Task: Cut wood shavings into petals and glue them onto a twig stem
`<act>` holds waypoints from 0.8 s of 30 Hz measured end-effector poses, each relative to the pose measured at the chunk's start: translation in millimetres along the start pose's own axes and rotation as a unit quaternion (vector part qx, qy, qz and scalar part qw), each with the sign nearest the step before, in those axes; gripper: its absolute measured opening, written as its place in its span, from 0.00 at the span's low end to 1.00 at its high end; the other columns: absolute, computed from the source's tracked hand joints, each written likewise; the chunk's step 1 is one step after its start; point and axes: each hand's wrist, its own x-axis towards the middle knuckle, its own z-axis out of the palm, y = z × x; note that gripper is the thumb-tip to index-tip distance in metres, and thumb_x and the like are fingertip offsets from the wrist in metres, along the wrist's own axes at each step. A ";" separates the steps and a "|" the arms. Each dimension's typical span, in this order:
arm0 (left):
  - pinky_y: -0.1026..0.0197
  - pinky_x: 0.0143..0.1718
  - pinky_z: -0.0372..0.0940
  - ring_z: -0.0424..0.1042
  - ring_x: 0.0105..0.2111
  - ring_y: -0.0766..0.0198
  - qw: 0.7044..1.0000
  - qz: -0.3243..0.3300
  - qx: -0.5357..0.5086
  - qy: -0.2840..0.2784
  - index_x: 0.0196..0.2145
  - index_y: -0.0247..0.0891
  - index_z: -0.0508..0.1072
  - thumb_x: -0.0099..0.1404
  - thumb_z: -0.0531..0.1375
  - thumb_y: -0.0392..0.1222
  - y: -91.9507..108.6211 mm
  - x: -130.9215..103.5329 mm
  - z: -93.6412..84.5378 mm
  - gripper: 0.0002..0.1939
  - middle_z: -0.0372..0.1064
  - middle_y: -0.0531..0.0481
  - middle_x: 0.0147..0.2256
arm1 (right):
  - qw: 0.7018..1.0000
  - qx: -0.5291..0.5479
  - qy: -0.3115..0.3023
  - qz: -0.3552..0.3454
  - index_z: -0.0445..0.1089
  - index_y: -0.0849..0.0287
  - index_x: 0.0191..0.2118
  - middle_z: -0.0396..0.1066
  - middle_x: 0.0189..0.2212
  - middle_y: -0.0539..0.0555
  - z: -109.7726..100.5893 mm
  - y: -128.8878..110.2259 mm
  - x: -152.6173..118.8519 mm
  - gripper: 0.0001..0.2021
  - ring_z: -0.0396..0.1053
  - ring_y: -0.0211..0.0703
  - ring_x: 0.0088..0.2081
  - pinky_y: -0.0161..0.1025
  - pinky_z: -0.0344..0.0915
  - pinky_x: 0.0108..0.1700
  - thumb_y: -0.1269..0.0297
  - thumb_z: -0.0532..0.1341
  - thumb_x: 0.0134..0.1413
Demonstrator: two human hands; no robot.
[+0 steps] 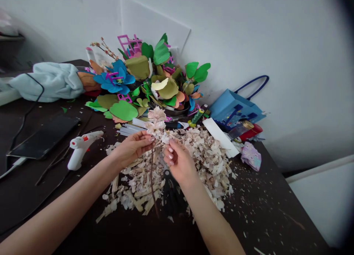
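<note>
My left hand (139,142) pinches a thin brown twig (152,177), which hangs down from my fingertips. Pale pink petals form a blossom cluster (156,124) at the top of the twig, just above my fingers. Close beside it on the right, my right hand (177,155) has its thumb and fingers pressed together on a small whitish petal (165,138) at the cluster's lower edge. Beneath both hands spreads a heap of dried pale petals (204,162). Black-handled pliers (171,192) lie under my right wrist, partly hidden.
A white glue gun (80,148) and a black tablet (45,137) lie at left on the dark table (257,210). Colourful felt flowers (138,68) fill the back. A blue bag (235,107), green thread spool (197,116) and white strip (221,137) are at right.
</note>
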 end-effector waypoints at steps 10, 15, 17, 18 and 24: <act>0.69 0.27 0.75 0.77 0.24 0.68 1.000 0.009 -0.018 0.020 0.30 0.31 0.73 0.60 0.61 0.16 -2.5 -4.4 9.1 0.12 0.75 0.52 0.25 | 0.999 0.001 0.044 0.010 0.70 0.58 0.23 0.63 0.19 0.43 -1.1 8.5 1.8 0.13 0.57 0.29 0.20 0.26 0.49 0.17 0.64 0.75 0.37; 0.70 0.26 0.75 0.76 0.22 0.69 0.999 0.011 -0.029 0.024 0.28 0.31 0.72 0.59 0.61 0.15 -3.5 -6.1 13.4 0.13 0.75 0.53 0.24 | 0.996 -0.003 0.089 -0.002 0.73 0.58 0.23 0.66 0.20 0.45 2.1 13.8 5.3 0.10 0.58 0.31 0.21 0.29 0.53 0.19 0.65 0.74 0.36; 0.70 0.27 0.75 0.76 0.22 0.70 0.999 0.012 -0.030 0.025 0.27 0.31 0.72 0.59 0.61 0.15 -3.9 -6.3 15.3 0.13 0.75 0.53 0.24 | 0.995 0.003 0.100 -0.006 0.73 0.58 0.24 0.67 0.21 0.45 3.0 17.4 8.4 0.10 0.59 0.31 0.22 0.29 0.54 0.21 0.65 0.74 0.36; 0.70 0.27 0.75 0.76 0.22 0.70 0.999 0.010 -0.029 0.025 0.27 0.30 0.72 0.59 0.61 0.15 -4.2 -6.4 16.1 0.13 0.75 0.53 0.24 | 0.995 0.006 0.104 -0.008 0.73 0.58 0.24 0.68 0.22 0.45 3.2 19.3 10.2 0.10 0.59 0.31 0.22 0.30 0.55 0.22 0.66 0.74 0.36; 0.69 0.29 0.76 0.76 0.23 0.69 0.999 0.005 -0.036 0.021 0.27 0.31 0.73 0.58 0.62 0.15 -8.0 -5.4 16.8 0.13 0.75 0.53 0.24 | 0.996 -0.001 0.075 -0.038 0.73 0.56 0.25 0.70 0.24 0.46 3.0 25.1 15.6 0.07 0.61 0.35 0.26 0.33 0.59 0.27 0.64 0.72 0.40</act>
